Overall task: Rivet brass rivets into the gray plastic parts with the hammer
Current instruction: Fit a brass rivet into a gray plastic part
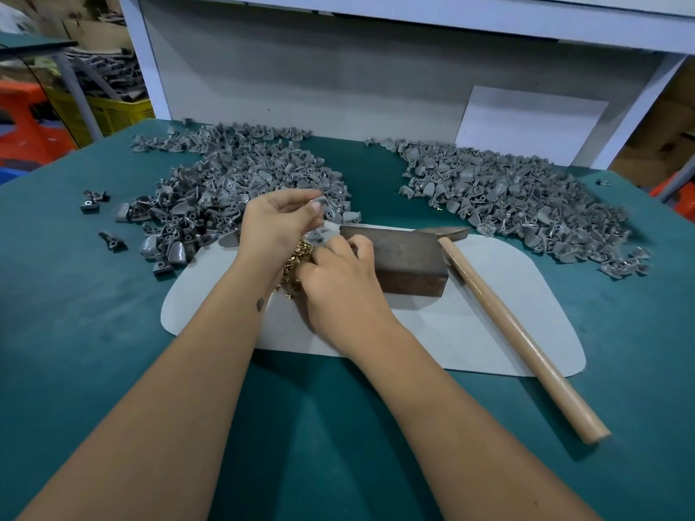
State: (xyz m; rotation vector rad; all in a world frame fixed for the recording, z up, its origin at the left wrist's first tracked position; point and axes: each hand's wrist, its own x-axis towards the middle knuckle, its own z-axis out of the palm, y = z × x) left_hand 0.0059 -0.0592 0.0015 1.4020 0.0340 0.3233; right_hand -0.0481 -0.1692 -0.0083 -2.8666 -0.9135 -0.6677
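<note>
My left hand (276, 220) is raised over the near edge of the left pile and pinches a small gray plastic part (320, 202) between thumb and fingers. My right hand (340, 280) reaches with curled fingers into a heap of brass rivets (295, 259) on the gray mat (470, 325); whether it holds a rivet is hidden. A dark metal block (404, 263) lies just right of that hand. The hammer (504, 314) lies on the mat to the right of the block, wooden handle toward me, with no hand on it.
Two big piles of gray plastic parts lie on the green table: the left pile (225, 189) and the right pile (519, 204), the latter showing brass specks. A few dark loose parts (94, 201) lie far left. A white panel (338, 69) closes the back.
</note>
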